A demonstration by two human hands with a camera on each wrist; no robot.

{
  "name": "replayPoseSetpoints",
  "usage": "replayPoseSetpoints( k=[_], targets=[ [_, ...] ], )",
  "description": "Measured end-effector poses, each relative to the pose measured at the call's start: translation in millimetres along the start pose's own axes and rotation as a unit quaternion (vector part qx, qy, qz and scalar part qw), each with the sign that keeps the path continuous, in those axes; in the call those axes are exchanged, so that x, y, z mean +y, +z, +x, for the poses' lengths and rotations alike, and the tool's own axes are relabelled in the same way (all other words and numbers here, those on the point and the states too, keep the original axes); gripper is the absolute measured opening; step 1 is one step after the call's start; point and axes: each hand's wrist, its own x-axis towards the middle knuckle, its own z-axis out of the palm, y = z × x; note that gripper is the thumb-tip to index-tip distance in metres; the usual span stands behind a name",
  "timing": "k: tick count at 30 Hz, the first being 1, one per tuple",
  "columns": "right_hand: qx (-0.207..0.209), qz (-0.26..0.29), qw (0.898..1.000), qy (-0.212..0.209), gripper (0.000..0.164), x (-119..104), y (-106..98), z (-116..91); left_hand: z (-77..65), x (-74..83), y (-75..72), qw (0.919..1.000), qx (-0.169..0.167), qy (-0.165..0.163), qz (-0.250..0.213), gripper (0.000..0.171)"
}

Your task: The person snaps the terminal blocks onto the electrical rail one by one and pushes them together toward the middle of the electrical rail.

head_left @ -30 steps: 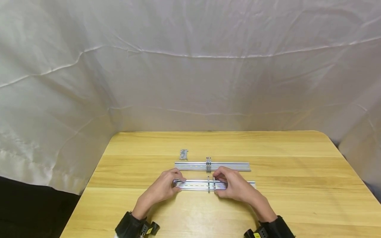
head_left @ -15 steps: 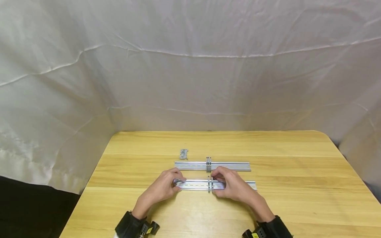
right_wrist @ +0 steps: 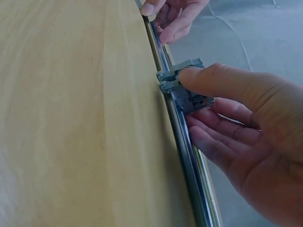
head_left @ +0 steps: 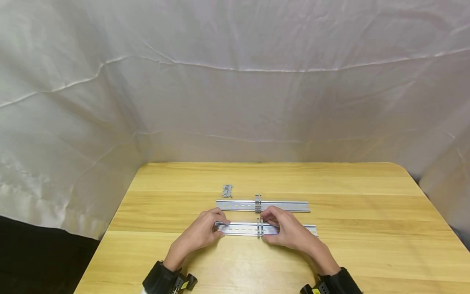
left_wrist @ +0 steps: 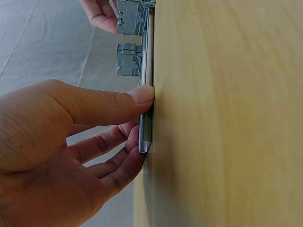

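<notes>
My left hand (head_left: 202, 229) grips the left end of the nearer slotted metal DIN rail (head_left: 236, 229), its thumb on the front edge and fingers behind, as the left wrist view shows. Two slim grey terminal blocks stand across this rail near its middle. With thumb and fingers, my right hand (head_left: 288, 229) pinches the right-hand terminal block (right_wrist: 187, 97). The left-hand terminal block (head_left: 258, 233) stands close beside it; whether they touch is too small to tell. My right hand hides part of the rail.
Behind lies a second DIN rail (head_left: 282, 206), parallel, bearing several grey terminal blocks (head_left: 258, 204). A loose grey piece (head_left: 227, 191) lies flat beyond its left end. The wooden table (head_left: 367, 228) ends at a pale cloth curtain (head_left: 235, 102).
Over the first half second my right hand slid its terminal block left along the rail, closing the gap to the other block. Since then both hands look still; the left kept its hold.
</notes>
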Motion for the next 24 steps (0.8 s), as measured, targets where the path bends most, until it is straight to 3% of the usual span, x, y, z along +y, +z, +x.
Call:
replayPoseSetpoints(
  k=[4,10,15,17,24],
  targets=[
    [-0.025,0.018,1.000,0.005,0.074,-4,-15,1,2.0,0.9,1.9,1.0000,0.002,0.000,0.002,0.031],
    [-0.051,-0.049,0.997,-0.021,0.046,-24,-48,17,6.0,4.0,12.1,1.0000,-0.007,-0.002,-0.004,0.030],
    [-0.049,-0.159,0.986,-0.035,0.044,-46,-57,59,11.5,5.3,12.9,1.0000,-0.005,0.000,0.004,0.030],
    [-0.068,-0.183,0.980,-0.042,0.047,-48,-56,79,13.2,5.9,11.6,1.0000,-0.003,0.001,0.006,0.031],
    [-0.155,-0.225,0.962,-0.007,0.055,-40,-41,135,13.2,5.8,10.9,0.9998,-0.002,0.017,0.003,0.030]
  ],
)
